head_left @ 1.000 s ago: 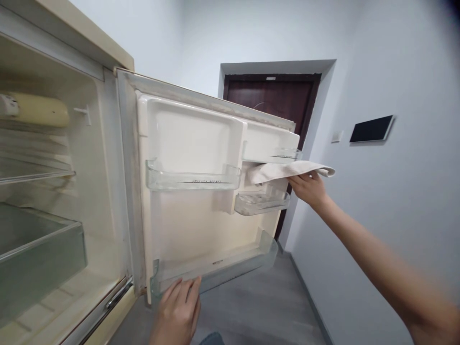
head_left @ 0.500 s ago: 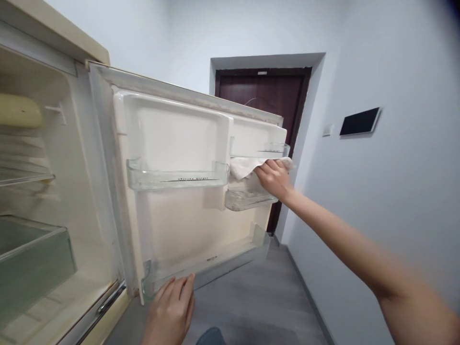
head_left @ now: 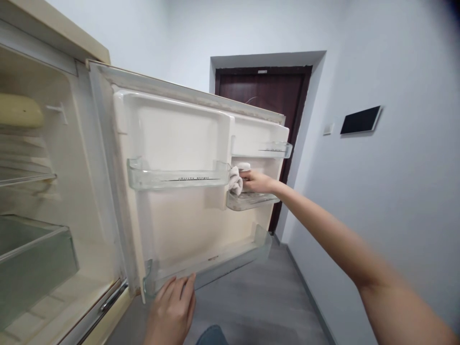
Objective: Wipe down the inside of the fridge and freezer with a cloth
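Note:
The fridge door [head_left: 179, 143] stands open, its white inner side facing me with several clear shelves. My right hand [head_left: 257, 182] reaches into the small middle shelf [head_left: 251, 200] on the door's right side, closed around a bunched white cloth [head_left: 236, 179] pressed against the door liner. My left hand [head_left: 174, 309] rests at the lower edge of the door, fingers laid against the bottom shelf [head_left: 215, 266]; they hold nothing I can see. A long shelf [head_left: 176, 178] sits to the left of the cloth.
The fridge interior [head_left: 36, 191] is at the left with glass shelves and a drawer [head_left: 32, 268]. A dark wooden door [head_left: 276, 105] stands behind. A black panel [head_left: 360, 120] hangs on the right wall. Grey floor [head_left: 258, 306] lies below.
My right hand has moved left and deeper into the door's small shelf, bunching the cloth that earlier hung spread out past the door's edge. My left hand has stayed at the door's bottom.

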Available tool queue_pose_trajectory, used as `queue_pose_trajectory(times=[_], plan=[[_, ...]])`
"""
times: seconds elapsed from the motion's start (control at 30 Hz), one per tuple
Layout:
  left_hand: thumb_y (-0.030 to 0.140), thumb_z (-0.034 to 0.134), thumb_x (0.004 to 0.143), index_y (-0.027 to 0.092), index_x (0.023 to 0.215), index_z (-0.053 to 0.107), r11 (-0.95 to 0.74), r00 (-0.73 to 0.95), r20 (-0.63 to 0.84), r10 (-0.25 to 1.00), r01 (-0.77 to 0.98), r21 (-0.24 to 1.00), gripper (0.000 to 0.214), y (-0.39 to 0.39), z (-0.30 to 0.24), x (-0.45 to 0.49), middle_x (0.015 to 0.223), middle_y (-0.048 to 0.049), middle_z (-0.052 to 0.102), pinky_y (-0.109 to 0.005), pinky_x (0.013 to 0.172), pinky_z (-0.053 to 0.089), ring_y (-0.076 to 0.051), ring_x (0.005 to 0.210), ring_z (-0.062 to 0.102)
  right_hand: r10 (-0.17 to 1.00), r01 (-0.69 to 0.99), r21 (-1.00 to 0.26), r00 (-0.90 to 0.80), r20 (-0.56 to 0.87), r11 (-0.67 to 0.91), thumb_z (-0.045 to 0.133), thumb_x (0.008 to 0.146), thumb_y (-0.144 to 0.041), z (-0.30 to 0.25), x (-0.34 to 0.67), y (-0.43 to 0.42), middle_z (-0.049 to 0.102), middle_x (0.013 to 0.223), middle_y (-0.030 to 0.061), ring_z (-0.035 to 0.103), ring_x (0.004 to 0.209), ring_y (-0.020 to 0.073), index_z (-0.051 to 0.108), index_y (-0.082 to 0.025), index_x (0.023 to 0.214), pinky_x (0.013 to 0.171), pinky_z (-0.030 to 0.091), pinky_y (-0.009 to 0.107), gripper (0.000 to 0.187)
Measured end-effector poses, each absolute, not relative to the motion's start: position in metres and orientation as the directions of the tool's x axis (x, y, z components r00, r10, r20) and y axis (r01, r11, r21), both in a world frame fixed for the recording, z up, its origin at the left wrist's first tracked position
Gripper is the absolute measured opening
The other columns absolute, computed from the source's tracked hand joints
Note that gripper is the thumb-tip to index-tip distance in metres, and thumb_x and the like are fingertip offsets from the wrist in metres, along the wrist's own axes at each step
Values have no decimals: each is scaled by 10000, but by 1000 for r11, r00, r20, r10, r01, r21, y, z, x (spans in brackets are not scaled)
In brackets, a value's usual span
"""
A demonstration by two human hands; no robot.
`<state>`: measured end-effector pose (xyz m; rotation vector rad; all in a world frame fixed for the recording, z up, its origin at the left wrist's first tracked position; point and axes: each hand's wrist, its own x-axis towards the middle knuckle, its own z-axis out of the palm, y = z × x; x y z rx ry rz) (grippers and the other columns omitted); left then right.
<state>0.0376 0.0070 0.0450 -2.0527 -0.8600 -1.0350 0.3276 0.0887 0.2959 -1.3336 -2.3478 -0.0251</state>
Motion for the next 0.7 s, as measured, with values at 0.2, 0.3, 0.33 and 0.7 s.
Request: queue_pose_trajectory(times=[0.2,0.3,0.33,0.7], plan=[[123,507,842,164,1067,624,-560,497,821,283,780,-279,257,10,37,33,827,-13,738,-329,771,554,-163,754,690,553,890,327,-454,699,317,401,875,-92,299,346,81,690,1085,109,558,1087,264,692,-153,1058,909,422,370,348],[110,472,851,152,1044,633,-565,480,837,264,780,-269,254,9,39,34,808,-20,737,-331,730,555,-168,743,692,532,823,519,-552,641,229,406,853,-48,294,357,83,712,975,107,536,1066,273,718,-151,943,898,419,374,341],[104,454,853,144,1029,637,-568,475,843,251,778,-270,257,8,41,35,798,-25,736,-333,714,555,-171,737,692,550,813,539,-559,621,218,417,835,-31,293,361,84,717,935,102,540,1027,268,723,-150,893,883,426,363,333],[103,462,853,146,1030,650,-559,479,839,258,782,-275,262,8,41,36,817,-30,738,-320,762,528,-164,757,678,644,704,708,-518,563,-52,422,887,-98,293,391,72,691,1048,138,519,1009,314,717,-117,907,772,385,425,296]])
